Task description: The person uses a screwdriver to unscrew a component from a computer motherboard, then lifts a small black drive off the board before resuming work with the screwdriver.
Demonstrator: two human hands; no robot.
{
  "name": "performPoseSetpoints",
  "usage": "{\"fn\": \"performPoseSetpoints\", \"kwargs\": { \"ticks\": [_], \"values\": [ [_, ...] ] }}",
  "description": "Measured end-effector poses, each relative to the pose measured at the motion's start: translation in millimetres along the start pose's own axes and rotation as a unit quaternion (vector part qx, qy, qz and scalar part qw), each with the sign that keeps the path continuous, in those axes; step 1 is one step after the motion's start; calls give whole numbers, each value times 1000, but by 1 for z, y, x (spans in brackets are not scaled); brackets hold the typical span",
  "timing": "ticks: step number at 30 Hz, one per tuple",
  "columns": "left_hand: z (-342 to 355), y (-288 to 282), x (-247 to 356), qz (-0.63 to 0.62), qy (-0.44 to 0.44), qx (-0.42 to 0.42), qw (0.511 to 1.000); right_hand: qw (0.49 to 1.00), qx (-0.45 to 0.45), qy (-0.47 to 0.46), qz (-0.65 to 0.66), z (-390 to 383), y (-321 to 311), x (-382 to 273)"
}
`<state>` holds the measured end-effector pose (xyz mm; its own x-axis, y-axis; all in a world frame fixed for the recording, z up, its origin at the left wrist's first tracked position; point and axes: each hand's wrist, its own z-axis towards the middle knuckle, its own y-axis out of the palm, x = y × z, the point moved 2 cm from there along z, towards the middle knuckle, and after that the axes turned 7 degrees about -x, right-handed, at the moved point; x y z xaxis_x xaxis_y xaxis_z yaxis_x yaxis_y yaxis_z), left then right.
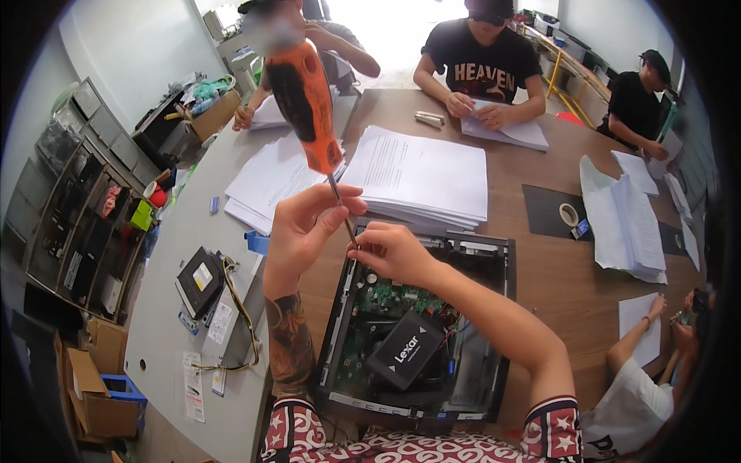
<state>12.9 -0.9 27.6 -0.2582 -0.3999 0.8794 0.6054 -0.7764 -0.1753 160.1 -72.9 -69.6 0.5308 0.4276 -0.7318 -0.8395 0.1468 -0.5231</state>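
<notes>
An orange and black screwdriver points tip down, its handle raised high over the table. The fingers of my left hand pinch its metal shaft just below the handle. My right hand has its fingertips pressed together at the screwdriver's tip; anything small between them is hidden. Both hands are above the far left corner of an opened black desktop computer case. Inside the case, a green motherboard is partly covered by a black solid-state drive, which lies at an angle among cables.
Left of the case lie a metal power supply with its cables and a black optical drive. Paper stacks stand beyond the case. A tape roll sits to the right. Several people work around the table; cardboard boxes are at lower left.
</notes>
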Motion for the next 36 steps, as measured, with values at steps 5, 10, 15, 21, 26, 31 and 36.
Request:
{"fn": "performPoseSetpoints", "kwargs": {
  "ticks": [5,10,15,21,26,31,36],
  "values": [
    [3,2,-12,28,-6,61,998,1000,1,11,5,-2,-2,6],
    [5,-2,-13,45,2,101,994,1000,-9,11,-6,2,-1,3],
    [9,1,-19,3,11,73,997,996,-26,73,-54,-1,-15,-8],
    [2,-7,-14,46,48,62,996,968,-211,6,-134,-43,-56,-101],
    [9,-2,-24,68,58,67,994,911,-351,33,-214,-95,-27,-108],
    [11,-6,-21,98,91,46,990,948,-237,23,-212,-94,-15,-89],
    [8,2,-9,70,-8,9,997,941,-194,82,-266,-99,-26,-102]
  ]
}}
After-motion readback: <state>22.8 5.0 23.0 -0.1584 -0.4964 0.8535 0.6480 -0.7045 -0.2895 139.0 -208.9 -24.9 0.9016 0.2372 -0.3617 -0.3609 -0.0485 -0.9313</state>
